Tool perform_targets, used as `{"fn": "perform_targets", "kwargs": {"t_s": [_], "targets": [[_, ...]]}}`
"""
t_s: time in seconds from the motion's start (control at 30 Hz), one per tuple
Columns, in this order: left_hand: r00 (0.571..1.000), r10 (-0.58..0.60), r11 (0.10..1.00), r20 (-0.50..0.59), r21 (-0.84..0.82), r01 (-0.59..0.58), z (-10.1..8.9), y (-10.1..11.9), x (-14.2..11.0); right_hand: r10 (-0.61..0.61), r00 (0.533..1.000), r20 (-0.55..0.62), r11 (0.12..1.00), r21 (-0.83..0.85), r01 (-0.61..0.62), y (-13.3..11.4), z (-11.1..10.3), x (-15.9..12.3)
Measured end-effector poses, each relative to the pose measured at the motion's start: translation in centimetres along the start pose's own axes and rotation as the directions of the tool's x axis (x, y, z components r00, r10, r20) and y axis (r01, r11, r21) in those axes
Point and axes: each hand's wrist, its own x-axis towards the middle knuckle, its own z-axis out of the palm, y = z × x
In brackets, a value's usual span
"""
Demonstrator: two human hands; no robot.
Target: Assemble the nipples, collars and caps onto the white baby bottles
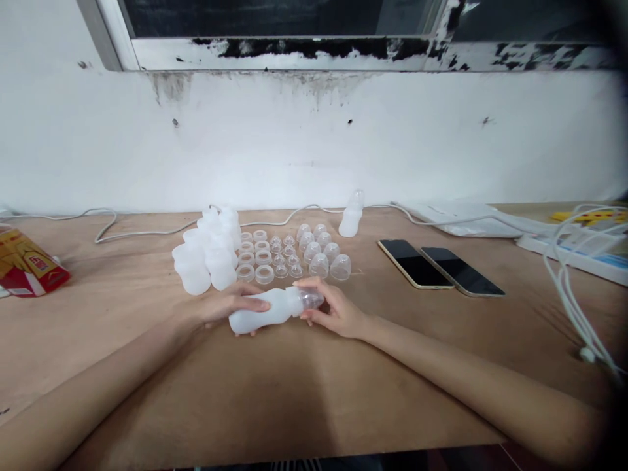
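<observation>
Bottle over brown tabletop (stained white wall behind).

Stained white wall, dark window in a peeling frame, brown tabletop, far right too dark to tell

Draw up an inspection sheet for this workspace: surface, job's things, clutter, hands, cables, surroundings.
Surface: brown tabletop.
Job's things: held bottle with clear cap; beyond it, grouped white bottles, rings, small clear teats and loose caps; one capped bottle stands near the wall.
Clutter: two phones, white packet, red-and-yellow carton.
Hands: left hand grips the held bottle's body; right hand holds its cap end.
Cables: pale cable along the back; looped white cables at right.
Surroundings: white wall, stained; window frame with patchy paint.
</observation>
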Motion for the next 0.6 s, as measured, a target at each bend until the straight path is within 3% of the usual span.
{"fn": "perform_targets", "kwargs": {"t_s": [0.1,0.17,0.27,0.33,0.4,0.43,0.5,0.57,0.6], "targets": [[0.997,0.080,0.970,-0.014,-0.230,-0.081,1.2,-0.7,0.7,0.065,0.989,-0.130,0.969,0.246,-0.031,-0.2,1.2,0.3],[0.987,0.138,0.950,-0.084,-0.270,-0.156,2.2,-1.1,1.3,0.114,0.982,-0.153,0.937,0.345,-0.055,-0.5,1.9,0.4],[0.957,0.202,0.945,-0.207,-0.216,-0.246,3.2,-1.4,1.8,0.063,0.984,-0.167,0.957,0.289,-0.012,-1.0,1.7,0.3],[0.935,0.254,0.931,-0.246,-0.199,-0.305,3.5,-1.5,2.0,-0.031,0.979,-0.201,0.976,0.207,0.073,-1.3,0.4,0.3],[0.931,0.277,0.925,-0.238,-0.195,-0.326,3.6,-1.7,2.1,-0.123,0.941,-0.316,0.978,0.125,0.170,-1.0,-1.9,0.4],[0.934,0.277,0.928,-0.225,-0.189,-0.321,3.6,-1.8,2.1,-0.181,0.881,-0.437,0.972,0.054,0.227,-0.7,-3.3,0.6],[0.940,0.271,0.938,-0.207,-0.161,-0.306,3.6,-2.0,2.2,-0.289,0.696,-0.657,0.957,-0.177,0.230,0.6,-6.2,0.8],[0.946,0.265,0.946,-0.188,-0.141,-0.293,3.5,-2.2,2.2,-0.335,0.503,-0.797,0.927,-0.375,0.023,2.4,-8.9,0.9],[0.948,0.264,0.947,-0.179,-0.137,-0.290,3.5,-2.2,2.2,-0.315,0.469,-0.825,0.905,-0.410,-0.114,3.3,-9.9,0.9]]}}
